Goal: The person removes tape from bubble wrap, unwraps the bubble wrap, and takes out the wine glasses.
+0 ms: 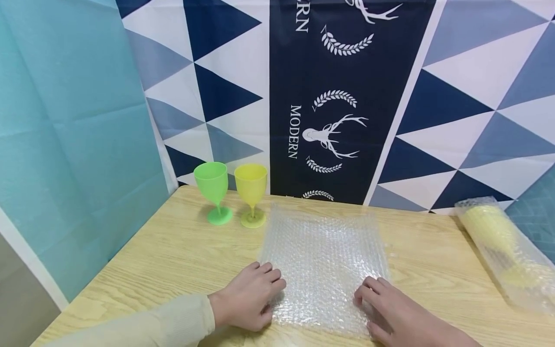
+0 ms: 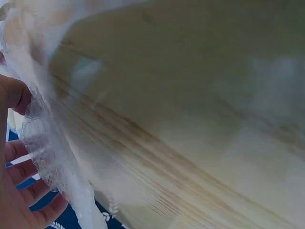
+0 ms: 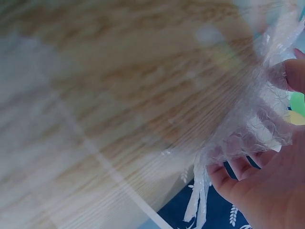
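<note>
A sheet of clear bubble wrap (image 1: 325,270) lies spread on the wooden table. At its near left edge is my left hand (image 1: 253,296), with its fingertips touching the wrap. My right hand (image 1: 399,313) rests at the near right edge, its fingers loosely bent over the sheet. In the left wrist view, the thumb (image 2: 18,95) and fingers stand apart beside the wrap's edge (image 2: 52,152). The right wrist view has the wrap (image 3: 262,129) between the thumb and the spread fingers of that hand.
Behind the sheet's left side stand a green goblet (image 1: 212,185) and a yellow goblet (image 1: 251,188), both upright. On the right of the table (image 1: 433,270) lies a bubble-wrapped yellow object (image 1: 503,246). A patterned cloth (image 1: 455,96) hangs along the back edge.
</note>
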Motion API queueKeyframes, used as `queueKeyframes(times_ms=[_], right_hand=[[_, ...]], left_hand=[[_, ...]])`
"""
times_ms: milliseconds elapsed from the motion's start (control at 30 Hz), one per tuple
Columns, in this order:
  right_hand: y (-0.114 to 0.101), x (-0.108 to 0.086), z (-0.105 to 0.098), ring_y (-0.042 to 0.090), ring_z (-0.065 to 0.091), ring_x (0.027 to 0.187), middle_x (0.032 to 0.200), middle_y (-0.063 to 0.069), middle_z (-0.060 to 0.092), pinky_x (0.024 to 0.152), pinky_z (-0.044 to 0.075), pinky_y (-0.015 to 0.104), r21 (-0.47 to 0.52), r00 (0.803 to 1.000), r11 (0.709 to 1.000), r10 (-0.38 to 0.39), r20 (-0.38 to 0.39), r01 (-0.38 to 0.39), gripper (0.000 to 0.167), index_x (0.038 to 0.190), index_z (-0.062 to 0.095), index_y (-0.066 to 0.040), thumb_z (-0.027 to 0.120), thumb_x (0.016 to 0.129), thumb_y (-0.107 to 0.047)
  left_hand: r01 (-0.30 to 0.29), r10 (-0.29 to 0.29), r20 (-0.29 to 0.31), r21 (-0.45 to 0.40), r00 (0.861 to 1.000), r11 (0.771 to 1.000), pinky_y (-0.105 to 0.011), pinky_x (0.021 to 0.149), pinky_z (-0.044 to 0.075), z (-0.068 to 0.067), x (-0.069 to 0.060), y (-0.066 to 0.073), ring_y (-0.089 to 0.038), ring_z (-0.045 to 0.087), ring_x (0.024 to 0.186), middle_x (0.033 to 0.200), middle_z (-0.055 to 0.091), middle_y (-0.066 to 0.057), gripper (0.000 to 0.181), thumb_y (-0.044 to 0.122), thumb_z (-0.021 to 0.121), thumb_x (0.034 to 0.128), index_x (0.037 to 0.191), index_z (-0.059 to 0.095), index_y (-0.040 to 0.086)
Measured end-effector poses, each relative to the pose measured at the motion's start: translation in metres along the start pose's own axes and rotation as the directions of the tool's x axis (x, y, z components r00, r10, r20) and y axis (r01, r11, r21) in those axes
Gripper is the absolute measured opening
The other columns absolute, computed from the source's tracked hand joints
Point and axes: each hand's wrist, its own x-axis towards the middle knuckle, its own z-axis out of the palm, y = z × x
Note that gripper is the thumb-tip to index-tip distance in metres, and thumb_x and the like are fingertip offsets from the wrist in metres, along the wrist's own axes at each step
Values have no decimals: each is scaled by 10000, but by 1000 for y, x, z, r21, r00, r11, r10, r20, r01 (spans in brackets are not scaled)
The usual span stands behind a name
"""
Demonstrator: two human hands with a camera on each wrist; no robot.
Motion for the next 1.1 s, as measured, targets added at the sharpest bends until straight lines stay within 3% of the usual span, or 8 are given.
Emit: queueKeyframes(times_ms=[367, 500, 600, 767, 900, 1000, 1100], right_hand=[[-8, -2, -4, -22, 448, 908, 1045, -209, 487, 751, 493, 210, 35, 999, 999, 17, 27, -18, 283, 1149, 528, -399, 627, 884, -421], [-5, -4, -4, -32, 426, 898, 1040, -201, 481, 726, 466, 203, 3, 996, 997, -75, -41, 75, 293, 1121, 527, -375, 667, 864, -357], [-3, -3, -2, -30, 405, 895, 1036, -189, 478, 717, 441, 206, -52, 978, 985, -171, -121, 166, 322, 1081, 537, -334, 712, 821, -261], [0, -4, -4, -37, 404, 905, 1044, -174, 478, 717, 447, 213, -87, 967, 975, -216, -138, 205, 318, 1080, 545, -306, 714, 818, -240], [-2, -7, -8, -31, 417, 907, 1053, -157, 482, 721, 460, 213, -81, 973, 979, -195, -122, 186, 315, 1089, 553, -303, 714, 823, -248], [-5, -10, -13, -42, 435, 895, 1080, -165, 490, 740, 487, 206, -8, 994, 995, -104, -32, 104, 313, 1128, 546, -337, 694, 853, -315], [-9, -13, -15, -41, 458, 877, 1084, -166, 507, 750, 506, 201, 71, 999, 997, -7, 54, 3, 309, 1144, 553, -359, 677, 863, -397]], left_hand=[[-12, 13, 10, -73, 1000, 997, -142, 524, 219, -1, -3, -4, -44, 336, 665, 777, 457, 121, 252, 301, 663, 688, 912, 563, 245], [6, -2, 37, -120, 999, 993, -137, 528, 236, 1, -1, -3, -41, 348, 688, 802, 468, 121, 273, 286, 658, 702, 957, 568, 251], [14, -6, 60, -145, 998, 989, -135, 541, 252, 3, -1, -2, -35, 356, 704, 817, 475, 124, 289, 279, 658, 708, 982, 570, 254], [23, -11, 77, -161, 997, 987, -136, 546, 267, 3, 1, -4, -26, 357, 709, 824, 475, 129, 299, 277, 661, 713, 999, 572, 257], [29, -15, 85, -166, 996, 986, -139, 548, 274, 1, 3, -5, -27, 360, 711, 833, 482, 127, 308, 273, 659, 723, 1021, 578, 257], [27, -12, 91, -171, 996, 985, -144, 547, 273, 0, 3, -5, -30, 361, 711, 840, 491, 122, 310, 270, 657, 730, 1030, 581, 254], [21, -4, 91, -179, 996, 984, -145, 540, 272, -1, 1, -3, -29, 355, 702, 831, 487, 124, 301, 268, 656, 730, 1020, 580, 253]])
